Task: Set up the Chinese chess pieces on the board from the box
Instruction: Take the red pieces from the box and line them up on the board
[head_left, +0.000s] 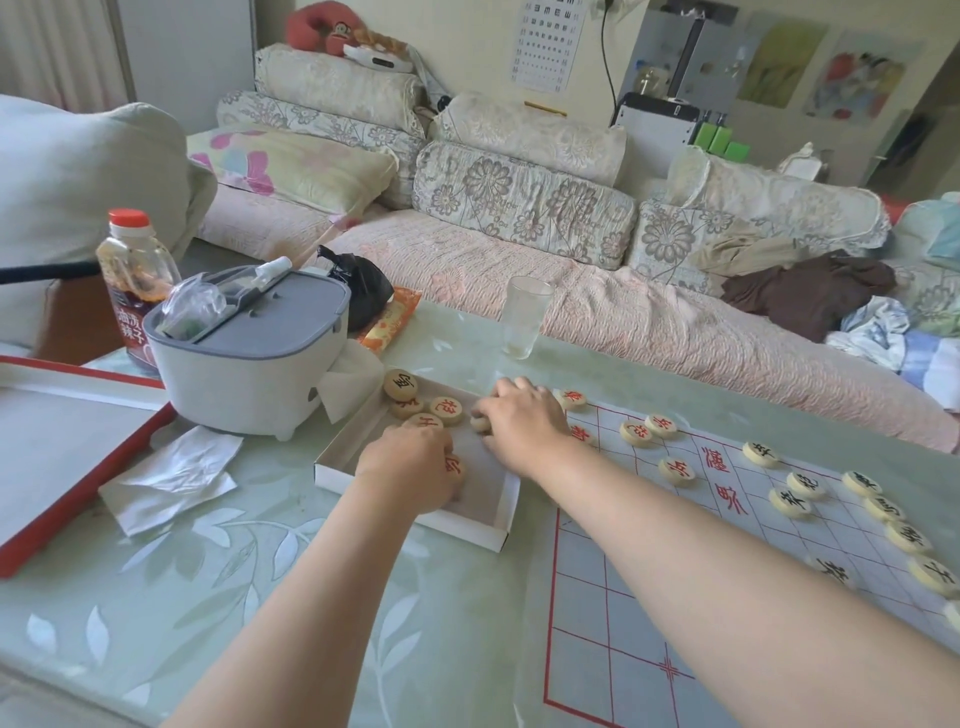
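Note:
A shallow white box (493, 535) lies on the table left of the paper chess board (613, 623). Both hands are inside the box. My left hand (410, 467) grips a red-lettered wooden piece (453, 463) near the box's middle. My right hand (519, 418) pinches another piece (480, 423) at the box's far side. Several loose pieces (447, 410) lie in the box's far left corner. Red-lettered pieces (636, 432) stand on the board's far part, and black-lettered pieces (805, 486) stand along its right side.
A grey-lidded white container (249, 358) stands left of the box, with a sauce bottle (136, 270) behind it. Crumpled tissue (171, 478) and a red-edged box lid (62, 457) lie at the left. A glass (524, 317) stands at the table's far edge before the sofa.

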